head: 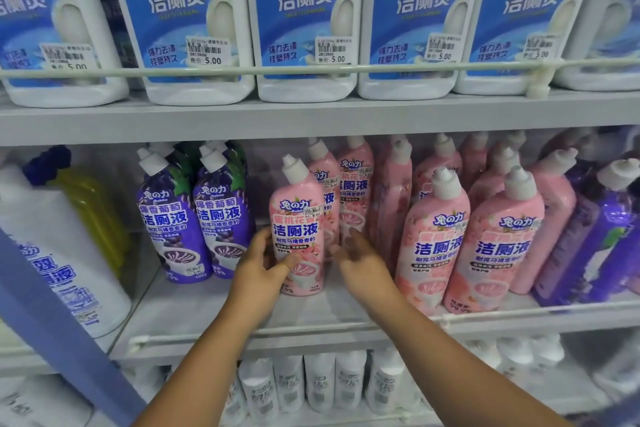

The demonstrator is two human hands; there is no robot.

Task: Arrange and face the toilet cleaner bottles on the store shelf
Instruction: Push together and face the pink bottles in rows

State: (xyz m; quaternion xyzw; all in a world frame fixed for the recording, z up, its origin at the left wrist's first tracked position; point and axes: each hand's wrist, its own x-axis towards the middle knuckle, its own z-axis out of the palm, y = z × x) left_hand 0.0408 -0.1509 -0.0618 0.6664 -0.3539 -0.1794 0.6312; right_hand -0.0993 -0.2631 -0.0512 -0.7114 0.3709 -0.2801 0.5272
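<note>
Both forearms reach in over the front rail of the middle shelf (346, 319). Left hand (263, 262) grips a pink bottle (299, 236) low on its left side, thumb across the label front, fingers curled round behind. Right hand (358, 262) hovers just beside the bottle's right side, fingers loose and spread, blurred; contact cannot be told. The pink bottle stands upright, label forward, white cap on top, set back from the front edge, near mid-shelf. Right of it, two more pink bottles (467, 243) stand nearer the front edge, labels forward. Left of it, two purple bottles (197, 218) face forward. Behind, further pink bottles run toward the shelf's back. Above, on the top shelf (311, 116), a row of white jugs (304, 21) with blue labels stands behind a wire rail.
</note>
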